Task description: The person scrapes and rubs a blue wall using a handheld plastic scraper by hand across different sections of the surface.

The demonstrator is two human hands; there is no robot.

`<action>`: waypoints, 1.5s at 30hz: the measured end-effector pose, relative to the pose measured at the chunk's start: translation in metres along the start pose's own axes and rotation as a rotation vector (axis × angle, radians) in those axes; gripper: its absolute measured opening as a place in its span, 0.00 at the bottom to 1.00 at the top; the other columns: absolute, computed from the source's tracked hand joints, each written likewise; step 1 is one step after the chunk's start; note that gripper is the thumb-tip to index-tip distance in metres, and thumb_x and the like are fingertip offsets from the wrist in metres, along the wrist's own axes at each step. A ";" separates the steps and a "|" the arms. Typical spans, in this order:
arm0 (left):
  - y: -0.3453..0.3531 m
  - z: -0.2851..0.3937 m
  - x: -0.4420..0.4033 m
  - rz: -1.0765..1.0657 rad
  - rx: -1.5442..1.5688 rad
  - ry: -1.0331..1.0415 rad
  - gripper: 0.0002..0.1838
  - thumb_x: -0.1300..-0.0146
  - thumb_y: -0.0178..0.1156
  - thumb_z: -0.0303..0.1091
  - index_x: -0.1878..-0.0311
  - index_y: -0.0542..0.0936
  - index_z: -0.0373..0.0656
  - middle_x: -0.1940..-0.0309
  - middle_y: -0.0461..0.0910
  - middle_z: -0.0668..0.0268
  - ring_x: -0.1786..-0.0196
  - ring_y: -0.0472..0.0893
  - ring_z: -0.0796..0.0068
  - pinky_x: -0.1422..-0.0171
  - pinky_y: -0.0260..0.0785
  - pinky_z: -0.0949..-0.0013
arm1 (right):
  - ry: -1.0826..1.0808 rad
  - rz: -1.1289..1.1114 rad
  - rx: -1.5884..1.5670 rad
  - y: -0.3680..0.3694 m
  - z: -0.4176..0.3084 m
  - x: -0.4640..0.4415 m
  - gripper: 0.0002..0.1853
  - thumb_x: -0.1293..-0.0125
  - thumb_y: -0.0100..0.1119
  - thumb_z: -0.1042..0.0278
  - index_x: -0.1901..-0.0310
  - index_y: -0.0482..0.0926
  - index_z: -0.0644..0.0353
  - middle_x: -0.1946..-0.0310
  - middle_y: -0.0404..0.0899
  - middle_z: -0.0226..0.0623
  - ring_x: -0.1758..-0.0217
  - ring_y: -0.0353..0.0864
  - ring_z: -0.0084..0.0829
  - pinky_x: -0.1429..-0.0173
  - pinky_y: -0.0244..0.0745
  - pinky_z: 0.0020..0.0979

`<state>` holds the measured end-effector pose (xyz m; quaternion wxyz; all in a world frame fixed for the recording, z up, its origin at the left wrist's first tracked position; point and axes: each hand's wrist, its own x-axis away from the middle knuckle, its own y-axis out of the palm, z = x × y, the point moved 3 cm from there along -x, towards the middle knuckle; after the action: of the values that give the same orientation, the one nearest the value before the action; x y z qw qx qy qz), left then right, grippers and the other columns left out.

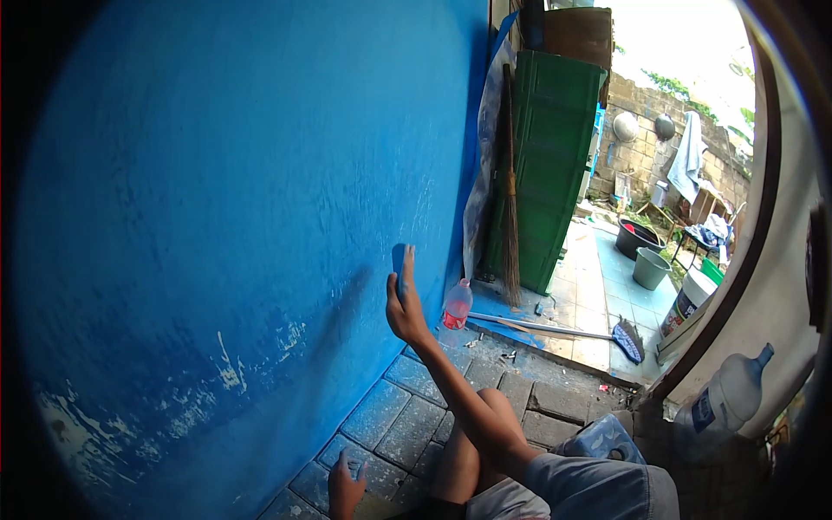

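My right hand (pixel 405 305) is raised to the blue wall (pixel 260 191), fingers pointing up along it and the thumb apart. A small dark bluish patch (pixel 399 257) shows beside and between its fingers; it looks like a thin flat piece held to the wall, though I cannot make out its kind. My left hand (pixel 347 488) is low near the bottom edge, above the paving and apart from the wall. Its fingers are spread and hold nothing visible; the fingertips look bluish. Paint is scraped to pale patches (pixel 230 368) on the lower wall.
A plastic bottle with a red label (pixel 457 305) stands at the wall's foot. Beyond are a green cabinet (pixel 550 165), a stick broom (pixel 511 208) and a long-handled brush (pixel 627 341) on the floor. A large water jug (pixel 732 394) lies tilted at the right.
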<state>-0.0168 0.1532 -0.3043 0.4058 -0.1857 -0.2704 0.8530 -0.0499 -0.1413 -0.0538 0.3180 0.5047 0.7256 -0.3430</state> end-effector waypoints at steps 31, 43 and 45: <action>0.009 0.015 0.015 -0.165 -0.030 -0.008 0.26 0.41 0.64 0.38 0.42 0.71 0.39 0.67 0.84 0.58 0.65 0.85 0.58 0.60 0.76 0.58 | 0.134 0.024 0.070 0.078 -0.047 -0.065 0.34 0.24 0.31 0.51 0.25 0.35 0.56 0.24 0.29 0.53 0.20 0.30 0.51 0.27 0.37 0.61; 0.031 -0.013 0.011 -0.212 -0.023 -0.005 0.25 0.41 0.63 0.39 0.44 0.72 0.36 0.66 0.85 0.58 0.64 0.84 0.57 0.58 0.76 0.58 | 0.100 -0.050 0.187 0.074 -0.063 -0.053 0.34 0.24 0.31 0.53 0.25 0.35 0.57 0.23 0.29 0.52 0.20 0.29 0.51 0.26 0.36 0.60; 0.030 -0.013 0.011 -0.162 -0.059 0.059 0.25 0.41 0.63 0.39 0.44 0.72 0.34 0.66 0.84 0.58 0.64 0.84 0.57 0.58 0.76 0.58 | 0.148 -0.019 0.134 0.076 -0.060 -0.053 0.33 0.24 0.30 0.53 0.25 0.35 0.57 0.23 0.28 0.52 0.20 0.29 0.51 0.25 0.35 0.58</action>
<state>-0.0341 0.1505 -0.3335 0.4755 -0.2003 -0.2977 0.8032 0.0303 -0.1000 0.0099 0.2259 0.5419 0.7272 -0.3556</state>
